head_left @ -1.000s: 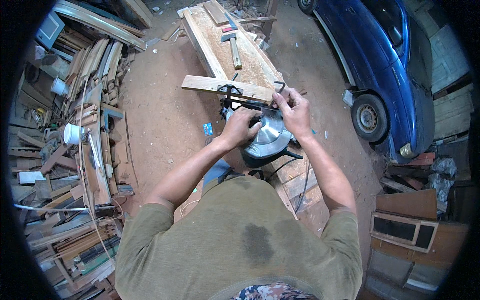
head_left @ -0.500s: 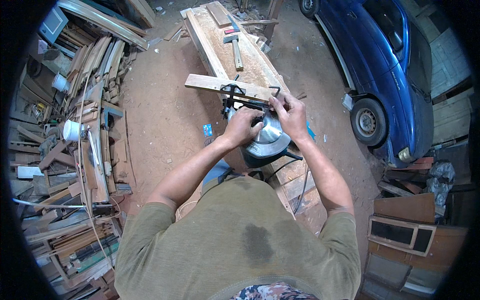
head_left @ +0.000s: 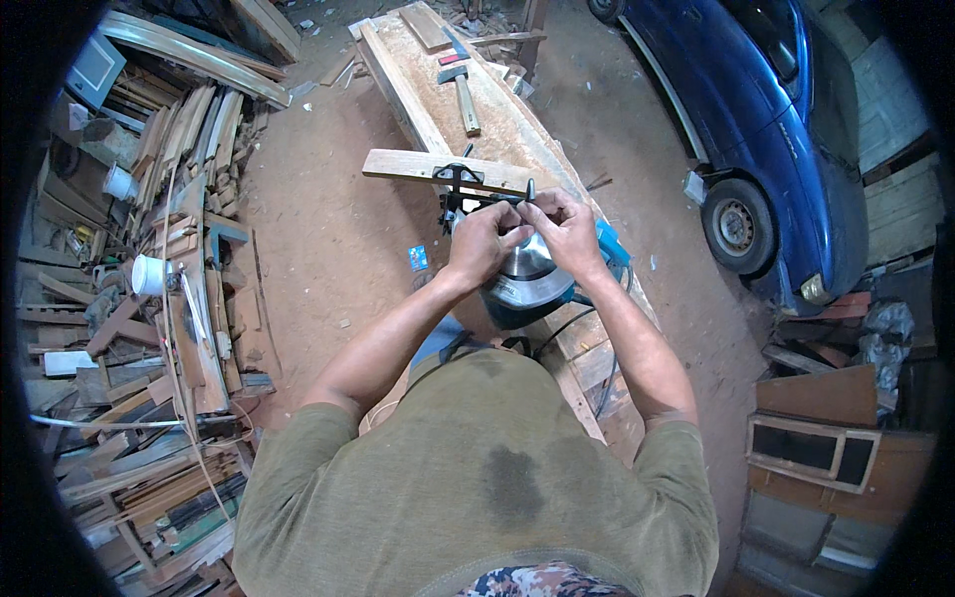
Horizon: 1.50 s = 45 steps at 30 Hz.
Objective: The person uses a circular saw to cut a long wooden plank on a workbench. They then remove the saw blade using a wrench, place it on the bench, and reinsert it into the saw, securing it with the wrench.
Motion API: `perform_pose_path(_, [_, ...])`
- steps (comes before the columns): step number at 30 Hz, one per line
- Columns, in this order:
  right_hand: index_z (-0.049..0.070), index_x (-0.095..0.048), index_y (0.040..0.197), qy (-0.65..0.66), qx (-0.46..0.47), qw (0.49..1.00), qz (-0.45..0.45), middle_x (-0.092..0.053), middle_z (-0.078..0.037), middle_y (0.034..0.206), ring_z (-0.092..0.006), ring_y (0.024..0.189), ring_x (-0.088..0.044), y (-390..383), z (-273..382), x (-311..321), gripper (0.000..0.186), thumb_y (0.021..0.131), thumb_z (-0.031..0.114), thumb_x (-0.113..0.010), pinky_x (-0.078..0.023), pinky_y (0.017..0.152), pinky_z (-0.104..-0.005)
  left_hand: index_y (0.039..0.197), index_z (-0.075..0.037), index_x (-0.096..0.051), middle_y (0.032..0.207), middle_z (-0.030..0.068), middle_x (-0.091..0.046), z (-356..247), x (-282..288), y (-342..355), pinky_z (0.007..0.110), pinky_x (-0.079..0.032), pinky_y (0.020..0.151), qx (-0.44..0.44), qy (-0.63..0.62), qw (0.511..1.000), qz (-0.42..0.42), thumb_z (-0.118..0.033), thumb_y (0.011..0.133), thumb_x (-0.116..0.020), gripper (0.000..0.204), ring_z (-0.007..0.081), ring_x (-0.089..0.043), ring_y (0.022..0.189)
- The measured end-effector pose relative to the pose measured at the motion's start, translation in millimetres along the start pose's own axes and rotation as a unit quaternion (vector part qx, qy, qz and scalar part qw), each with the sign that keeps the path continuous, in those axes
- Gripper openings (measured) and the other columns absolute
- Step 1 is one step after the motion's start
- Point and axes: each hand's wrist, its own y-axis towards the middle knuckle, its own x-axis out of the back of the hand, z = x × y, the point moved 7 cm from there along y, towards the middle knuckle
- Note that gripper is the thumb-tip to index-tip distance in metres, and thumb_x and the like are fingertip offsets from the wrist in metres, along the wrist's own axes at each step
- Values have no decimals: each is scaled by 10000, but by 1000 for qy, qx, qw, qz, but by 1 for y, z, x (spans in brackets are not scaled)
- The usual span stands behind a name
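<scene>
My left hand (head_left: 479,244) is closed at the hub of a teal circular saw (head_left: 527,279) with a silver round blade cover, gripping a part I cannot make out under its fingers. My right hand (head_left: 565,234) pinches a dark bent hex key (head_left: 531,189), its fingertips close beside my left hand's at the saw's centre. A pale wooden batten (head_left: 398,162) lies crosswise just beyond the saw, with a black clamp-like fitting (head_left: 458,172) on it. The saw sits on a long sawdust-covered wooden bench (head_left: 507,139).
A hammer (head_left: 466,104), a red-marked tool (head_left: 450,60) and a short board (head_left: 426,28) lie on the bench's far part. Piles of timber (head_left: 189,149) with white buckets (head_left: 151,275) line the left. A blue car (head_left: 756,119) stands on the right, wood panels (head_left: 816,393) nearer.
My right hand has moved left toward the saw's centre and my left hand, bringing the hex key with it. The key now stands more upright. More of the saw's teal body shows at the right.
</scene>
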Motion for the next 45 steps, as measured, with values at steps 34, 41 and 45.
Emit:
perform_pose_path(34, [-16, -707, 1120, -5, 23, 996, -90, -749, -120, 961, -169, 847, -708, -6, 0, -11, 274, 924, 166, -765, -549, 775, -313, 949, 7, -732, 950, 150, -725, -235, 140, -71, 413, -573, 733, -282, -540, 769, 196, -217, 1010, -634, 251, 291, -702, 875])
perform_pose_path(41, [-11, -733, 1011, -59, 92, 983, -144, -720, -131, 1005, -198, 893, -708, -13, -1, 0, 178, 906, 128, -772, -544, 766, -314, 909, -32, -725, 965, 117, -724, -240, 122, -83, 413, -540, 773, -359, -481, 692, 402, -233, 1012, -652, 238, 281, -695, 906])
perform_pose_path(45, [-16, -722, 1069, -85, 119, 977, -154, -704, -150, 991, -284, 912, -693, -15, 2, -3, 187, 934, 113, -725, -532, 796, -356, 965, -5, -738, 910, 128, -724, -98, 66, -52, 416, -545, 793, -35, -219, 955, 195, -115, 914, -723, 123, 326, -696, 876])
